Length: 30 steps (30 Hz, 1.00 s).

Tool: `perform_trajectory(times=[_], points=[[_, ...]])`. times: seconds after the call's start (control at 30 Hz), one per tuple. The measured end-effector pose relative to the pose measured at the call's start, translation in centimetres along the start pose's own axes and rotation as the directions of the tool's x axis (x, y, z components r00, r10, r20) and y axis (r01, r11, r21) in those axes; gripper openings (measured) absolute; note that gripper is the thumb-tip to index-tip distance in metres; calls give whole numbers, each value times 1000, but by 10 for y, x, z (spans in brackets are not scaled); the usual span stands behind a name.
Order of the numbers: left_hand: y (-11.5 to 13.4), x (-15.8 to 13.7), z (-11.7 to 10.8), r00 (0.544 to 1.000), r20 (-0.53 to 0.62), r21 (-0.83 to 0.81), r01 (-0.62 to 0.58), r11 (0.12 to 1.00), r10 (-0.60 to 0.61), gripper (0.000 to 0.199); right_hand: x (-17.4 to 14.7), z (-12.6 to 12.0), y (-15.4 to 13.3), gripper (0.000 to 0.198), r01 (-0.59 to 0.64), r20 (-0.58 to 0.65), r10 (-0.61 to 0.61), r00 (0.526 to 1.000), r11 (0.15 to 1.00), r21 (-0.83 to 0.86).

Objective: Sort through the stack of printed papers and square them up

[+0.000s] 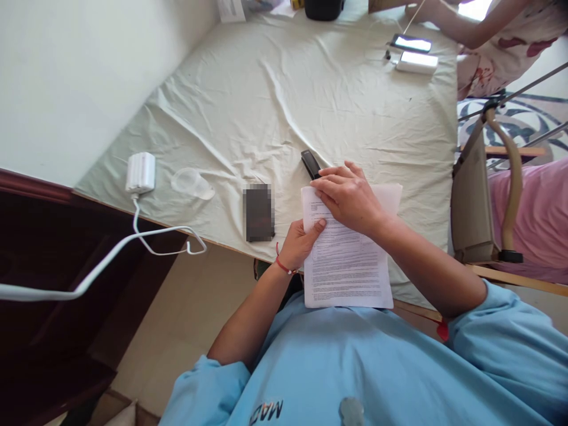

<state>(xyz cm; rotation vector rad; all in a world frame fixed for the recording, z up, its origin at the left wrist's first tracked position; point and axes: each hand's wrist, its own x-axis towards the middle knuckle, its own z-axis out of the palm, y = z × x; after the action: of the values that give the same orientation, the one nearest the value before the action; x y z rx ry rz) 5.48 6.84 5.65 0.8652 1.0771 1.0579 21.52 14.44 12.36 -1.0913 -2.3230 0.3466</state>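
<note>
A stack of printed sheets (pixel 348 260) lies at the table's near edge, against my blue shirt. My left hand (pixel 304 242) grips its left side, thumb on top and fingers out of sight beneath. Over the top left part of the sheets, my right hand (pixel 348 198) is laid with its fingers stretched out. Its fingertips cover the near end of a black stapler (pixel 309 163), whose far end points away from me. Whether they press on the stapler cannot be made out. A dark rectangular object (pixel 258 213), blurred by pixels, is left of the sheets.
To the left are a clear plastic cup (pixel 190 182) on its side and a white plug adapter (pixel 141 172) with a white cable (pixel 80 290). A phone (pixel 412 43) and a white power bank (pixel 417 63) lie far right, near another person's arm (pixel 461 26). A chair (pixel 477 201) stands right.
</note>
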Motion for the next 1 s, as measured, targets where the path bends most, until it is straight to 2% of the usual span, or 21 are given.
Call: perform_trajectory(times=[0.33,0.57,0.73,0.9,1.0], points=[[4,2,3,999,-24,-88,36,995,-38,45,1,6,0,28,20,42,-16,999,995,-102],[3,2,3,999,-28,-92,26,995,-29,44,3,7,0,30,44,92,-33,995,991,-123],[3,2,2,1000,-10,-88,29,996,-30,46,7,0,3,31,9,58,-2,998,993,-119],[1,3,3,999,16,-84,35,996,-34,47,12,-1,0,29,11,166,11,986,992,-128],[-1,4,4,999,14,-75,30,997,-29,49,13,-1,-1,30,-18,161,39,986,991,-132]])
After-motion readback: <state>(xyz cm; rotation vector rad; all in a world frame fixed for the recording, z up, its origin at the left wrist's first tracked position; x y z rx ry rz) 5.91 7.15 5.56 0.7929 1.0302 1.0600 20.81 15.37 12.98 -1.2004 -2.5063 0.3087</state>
